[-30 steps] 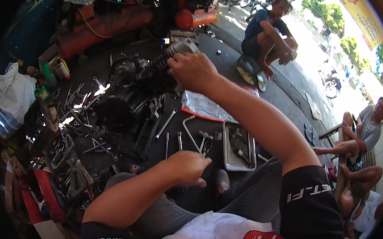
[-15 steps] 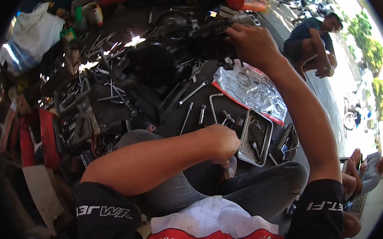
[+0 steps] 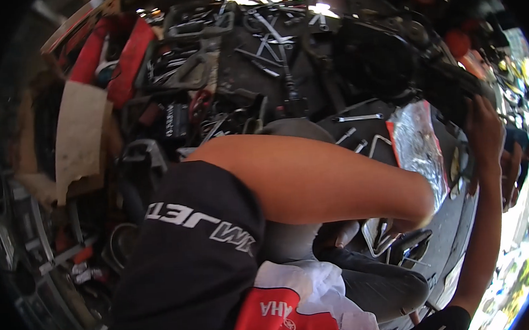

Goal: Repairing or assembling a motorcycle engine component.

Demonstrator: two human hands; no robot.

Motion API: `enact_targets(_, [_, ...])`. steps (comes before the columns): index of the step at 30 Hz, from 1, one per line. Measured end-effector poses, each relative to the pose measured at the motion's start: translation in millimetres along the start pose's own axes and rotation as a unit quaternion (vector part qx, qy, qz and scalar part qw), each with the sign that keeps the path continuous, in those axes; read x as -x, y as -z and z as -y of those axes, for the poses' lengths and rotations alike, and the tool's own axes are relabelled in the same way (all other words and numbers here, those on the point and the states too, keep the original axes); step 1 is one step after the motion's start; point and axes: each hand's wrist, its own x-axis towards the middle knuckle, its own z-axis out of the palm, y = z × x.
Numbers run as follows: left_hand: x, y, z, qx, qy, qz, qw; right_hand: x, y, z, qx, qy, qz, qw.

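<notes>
At the right, my right hand (image 3: 484, 126) is closed on the near end of a dark motorcycle engine (image 3: 373, 59) lying on the floor. Its fingertips are partly hidden against the dark metal. My left forearm reaches across to the right. My left hand (image 3: 417, 200) is bent downward over a small metal tray (image 3: 375, 249), its fingers curled and mostly hidden beneath it; what they hold, if anything, does not show. Beyond the left hand lies a clear plastic bag (image 3: 416, 142) with a red edge. A bent rod wrench (image 3: 376, 145) is beside the bag.
A combination wrench (image 3: 359, 118) lies between my knee and the engine. Several wrenches (image 3: 268, 36) are scattered farther left, near tool trays (image 3: 196, 22). A red toolbox (image 3: 128, 64) and brown cardboard (image 3: 81, 132) stand at the left. A person (image 3: 515, 153) is partly seen behind my right hand.
My view has swung left, so the engine and bag appear farther right. My left hand has moved right, over the tray. My right hand stays at the engine.
</notes>
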Motion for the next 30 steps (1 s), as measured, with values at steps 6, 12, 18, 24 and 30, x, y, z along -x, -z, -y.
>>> enact_targets(6, [60,37,17,-0.029,0.065,-0.091,0.993,-10,-10,-9,0.04,-0.051,0.047,0.997])
enact_targets(12, [120,23,41,0.062,0.122,-0.115,0.984,-2,-5,-20,-0.044,0.053,-0.021,0.997])
enact_targets(18, [127,2,31,0.064,0.074,-0.098,0.99,-5,0,-12,0.074,0.024,0.098,0.992])
enact_targets(24, [125,-4,25,0.072,0.053,-0.098,0.991,-2,12,-4,0.032,0.025,0.054,0.998])
enact_targets(30, [127,-4,28,0.094,0.022,-0.162,0.982,-8,14,-3,0.099,0.084,0.058,0.99])
